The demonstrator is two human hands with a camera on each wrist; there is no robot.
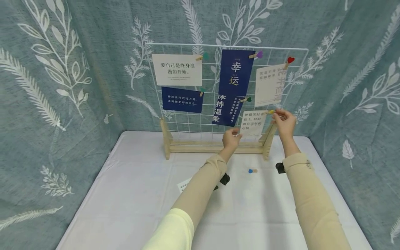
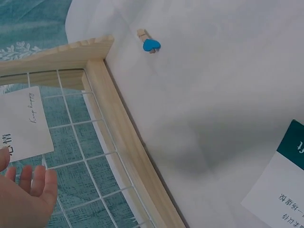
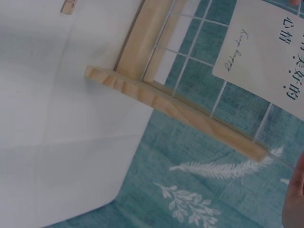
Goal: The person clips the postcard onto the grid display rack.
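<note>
A white card [image 1: 253,123] with dark lettering hangs at the lower right of a white wire grid [image 1: 193,133]. At its upper right corner, my right hand [image 1: 285,124] pinches a small clothespin [image 1: 270,111] with a yellow top. My left hand [image 1: 231,139] is at the card's left edge. In the left wrist view its thumb [image 2: 4,157] lies over the card [image 2: 28,123] and the index fingertip meets the edge, the other fingers loosely bent. Only an edge of my right hand [image 3: 294,194] shows in the right wrist view.
A wooden base [image 1: 200,147] carries the grid. Blue cards [image 1: 235,71] and white cards [image 1: 177,69] hang by heart-topped clothespins. On the white table lie a blue-heart clothespin [image 1: 252,171] and another card [image 2: 280,199], partly behind my left sleeve in the head view.
</note>
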